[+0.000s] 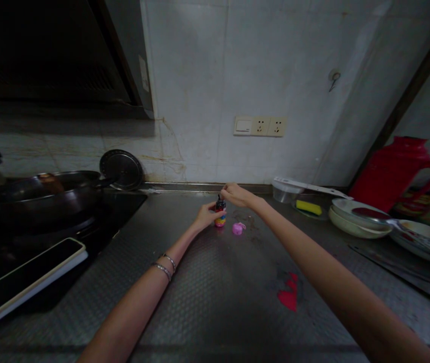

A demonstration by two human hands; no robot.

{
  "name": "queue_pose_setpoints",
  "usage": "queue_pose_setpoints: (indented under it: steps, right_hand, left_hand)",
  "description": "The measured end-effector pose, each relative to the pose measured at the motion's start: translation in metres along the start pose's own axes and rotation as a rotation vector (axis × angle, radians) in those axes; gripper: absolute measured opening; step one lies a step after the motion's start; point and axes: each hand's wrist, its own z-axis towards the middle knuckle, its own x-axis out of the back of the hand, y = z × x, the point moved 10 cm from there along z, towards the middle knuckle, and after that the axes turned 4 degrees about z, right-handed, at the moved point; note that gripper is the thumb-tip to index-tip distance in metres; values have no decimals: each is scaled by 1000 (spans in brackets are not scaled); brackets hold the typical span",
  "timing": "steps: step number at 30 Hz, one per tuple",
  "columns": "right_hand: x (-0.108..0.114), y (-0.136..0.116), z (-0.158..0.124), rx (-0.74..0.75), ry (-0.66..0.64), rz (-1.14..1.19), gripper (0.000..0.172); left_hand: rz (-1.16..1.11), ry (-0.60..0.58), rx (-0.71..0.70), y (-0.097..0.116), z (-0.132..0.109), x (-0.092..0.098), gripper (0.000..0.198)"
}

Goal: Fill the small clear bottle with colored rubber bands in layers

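Note:
A small bottle with a dark top and a colourful lower part (220, 221) stands upright on the metal counter (199, 282). Around its left side are the fingers of my left hand (207, 216), gripping it. My right hand (233, 194) is at the bottle's top, its fingers pinched together by a thin dark piece that sticks up there. What those fingers hold, if anything, is too small to make out. Just right of the bottle, a pink cap with a loop (238, 229) lies on the counter.
On the left are a pan (71, 191) on the stove and a phone-like device (29, 282). On the right stand a yellow sponge (308, 207), stacked bowls (354, 227) and a red jug (392, 171). Red patches (289, 293) mark the counter's front.

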Motion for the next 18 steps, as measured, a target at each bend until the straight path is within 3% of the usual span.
queue_pose_setpoints:
  steps: [10,18]
  right_hand:
    - [27,-3,-11,21,197,140,42]
    - [-6,1,-5,21,34,58,42]
  left_hand:
    - [1,-14,-33,4,0,-1,36]
    - [5,0,-10,0,0,0,39]
